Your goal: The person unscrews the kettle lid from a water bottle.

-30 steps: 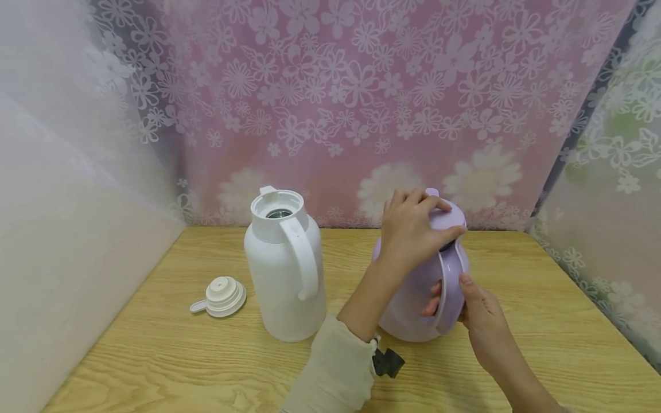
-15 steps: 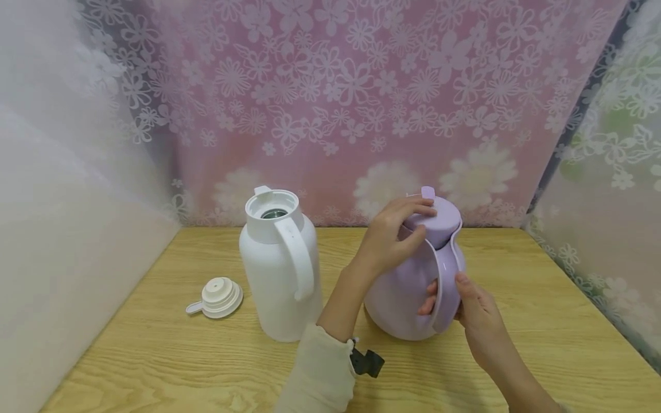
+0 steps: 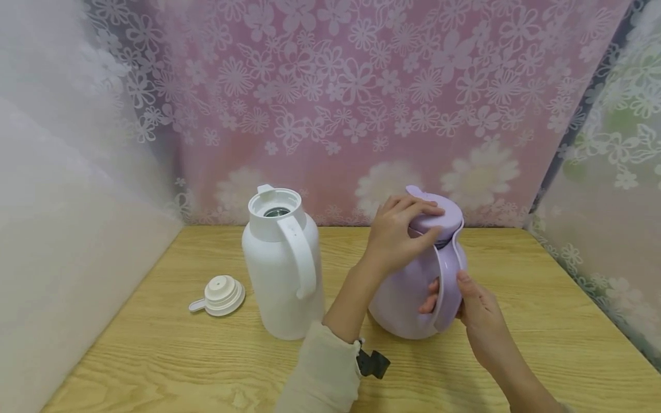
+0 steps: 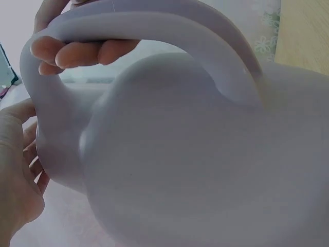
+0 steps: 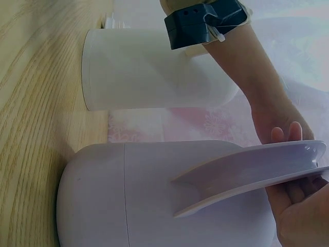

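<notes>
A light purple thermos jug (image 3: 400, 304) stands on the wooden table with its handle (image 3: 448, 281) facing the front. On its top sits a round purple lid (image 3: 448, 213), its tab pointing to the back left; a dark gap shows under the lid's edge. My left hand (image 3: 396, 238) grips the lid from the left, fingers over the top and thumb at the near side. My right hand (image 3: 485, 318) grips the handle, fingertips coming through the loop. To the left stands a white thermos jug (image 3: 281, 275) with an uncovered mouth. Beside it a white stopper (image 3: 222, 294) lies on the table.
Flower-patterned curtains (image 3: 330, 86) close off the table (image 3: 170, 355) at the back and the right, with a pale sheet (image 3: 77, 172) at the left. A black camera mount (image 3: 374, 363) is strapped to the left wrist.
The purple lid has turned, its tab swinging left. My left hand moved left over the lid, then a little back to the right. My right hand keeps its grip on the handle.
</notes>
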Available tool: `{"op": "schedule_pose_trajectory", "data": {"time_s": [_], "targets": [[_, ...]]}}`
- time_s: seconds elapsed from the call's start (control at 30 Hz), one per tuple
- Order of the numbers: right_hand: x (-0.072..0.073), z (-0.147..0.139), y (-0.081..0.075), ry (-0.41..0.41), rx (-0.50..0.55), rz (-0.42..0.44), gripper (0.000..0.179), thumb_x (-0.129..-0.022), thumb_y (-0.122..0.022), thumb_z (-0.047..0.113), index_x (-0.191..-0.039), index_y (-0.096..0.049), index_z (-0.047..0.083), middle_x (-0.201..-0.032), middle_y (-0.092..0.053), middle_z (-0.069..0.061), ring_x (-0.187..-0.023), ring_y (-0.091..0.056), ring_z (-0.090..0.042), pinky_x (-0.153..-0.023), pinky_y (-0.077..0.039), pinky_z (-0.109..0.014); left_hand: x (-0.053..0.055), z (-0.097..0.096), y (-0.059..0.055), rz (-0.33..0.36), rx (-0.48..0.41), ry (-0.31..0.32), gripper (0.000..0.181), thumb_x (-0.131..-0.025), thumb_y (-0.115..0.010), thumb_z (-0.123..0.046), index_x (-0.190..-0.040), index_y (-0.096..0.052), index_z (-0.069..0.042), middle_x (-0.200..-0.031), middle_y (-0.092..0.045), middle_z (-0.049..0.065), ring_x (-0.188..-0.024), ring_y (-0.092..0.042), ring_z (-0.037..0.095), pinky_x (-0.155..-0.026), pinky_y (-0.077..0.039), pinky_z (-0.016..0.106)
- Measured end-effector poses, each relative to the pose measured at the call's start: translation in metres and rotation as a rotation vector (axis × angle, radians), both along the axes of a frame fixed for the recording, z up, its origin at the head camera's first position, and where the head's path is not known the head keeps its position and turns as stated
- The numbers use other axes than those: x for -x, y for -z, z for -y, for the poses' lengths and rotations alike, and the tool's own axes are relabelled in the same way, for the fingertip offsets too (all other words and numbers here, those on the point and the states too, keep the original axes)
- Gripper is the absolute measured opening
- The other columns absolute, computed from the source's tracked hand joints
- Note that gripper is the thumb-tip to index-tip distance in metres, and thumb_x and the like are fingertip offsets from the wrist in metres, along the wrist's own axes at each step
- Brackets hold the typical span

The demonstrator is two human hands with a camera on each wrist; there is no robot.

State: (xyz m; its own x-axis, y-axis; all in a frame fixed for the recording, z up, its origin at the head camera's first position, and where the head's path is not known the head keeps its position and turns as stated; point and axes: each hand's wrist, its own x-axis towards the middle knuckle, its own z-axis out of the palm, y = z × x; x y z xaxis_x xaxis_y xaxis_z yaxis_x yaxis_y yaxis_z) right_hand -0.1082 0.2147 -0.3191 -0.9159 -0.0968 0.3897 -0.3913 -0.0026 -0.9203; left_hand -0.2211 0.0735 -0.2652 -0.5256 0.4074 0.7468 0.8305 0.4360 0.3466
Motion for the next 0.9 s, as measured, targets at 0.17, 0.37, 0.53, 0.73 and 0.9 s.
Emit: {"op": "schedule_pose_trajectory", "data": {"time_s": [0.17, 0.37, 0.53, 0.73, 0.9], "targets": [[0.0, -0.001, 0.0, -0.018, 0.012, -0.002, 0.047, -0.103, -0.019, 0.018, -0.098, -0.058, -0.006, -0.074, -0.065, -0.011, -0.072, -0.064, -0.022, -0.065, -0.049, -0.031, -0.006, -0.008, -0.007, -0.047, 0.065, -0.155, 0.03, -0.078, -0.07, -0.044, -0.102, -0.069, -0.026, -0.101, -0.06, -0.014, -0.091, -0.043, 0.007, -0.082, -0.032, 0.019], [0.0, 0.0, 0.0, 0.002, -0.005, 0.022, 0.048, -0.103, -0.019, 0.021, -0.098, -0.056, -0.009, -0.074, -0.065, -0.011, -0.072, -0.063, -0.023, -0.066, -0.049, -0.031, -0.013, -0.014, -0.014, -0.071, 0.124, -0.261, 0.032, -0.076, -0.069, -0.05, -0.099, -0.069, -0.028, -0.098, -0.058, -0.014, -0.089, -0.043, 0.008, -0.08, -0.032, 0.02], [0.0, 0.0, 0.0, 0.023, -0.014, 0.034, 0.048, -0.103, -0.02, 0.022, -0.097, -0.057, -0.008, -0.073, -0.064, -0.011, -0.07, -0.063, -0.023, -0.064, -0.05, -0.032, -0.014, -0.01, -0.015, -0.045, 0.152, -0.222, 0.034, -0.08, -0.064, -0.05, -0.104, -0.068, -0.027, -0.104, -0.058, -0.012, -0.093, -0.042, 0.008, -0.083, -0.032, 0.021], [0.0, 0.0, 0.001, 0.006, -0.004, 0.011, 0.048, -0.103, -0.019, 0.02, -0.096, -0.058, -0.007, -0.073, -0.064, -0.011, -0.07, -0.063, -0.023, -0.064, -0.049, -0.032, -0.006, 0.006, -0.011, -0.001, 0.065, -0.001, 0.026, -0.086, -0.064, -0.033, -0.108, -0.067, -0.02, -0.117, -0.057, -0.008, -0.112, -0.042, 0.007, -0.099, -0.025, 0.02], [0.0, -0.002, 0.001, -0.022, -0.017, 0.004, 0.048, -0.103, -0.019, 0.021, -0.097, -0.058, -0.006, -0.074, -0.065, -0.01, -0.073, -0.063, -0.022, -0.066, -0.049, -0.03, 0.0, 0.018, -0.009, 0.076, 0.079, 0.097, 0.033, -0.087, -0.06, -0.022, -0.12, -0.062, -0.017, -0.131, -0.05, -0.005, -0.129, -0.028, 0.007, -0.105, -0.013, 0.023]]}}
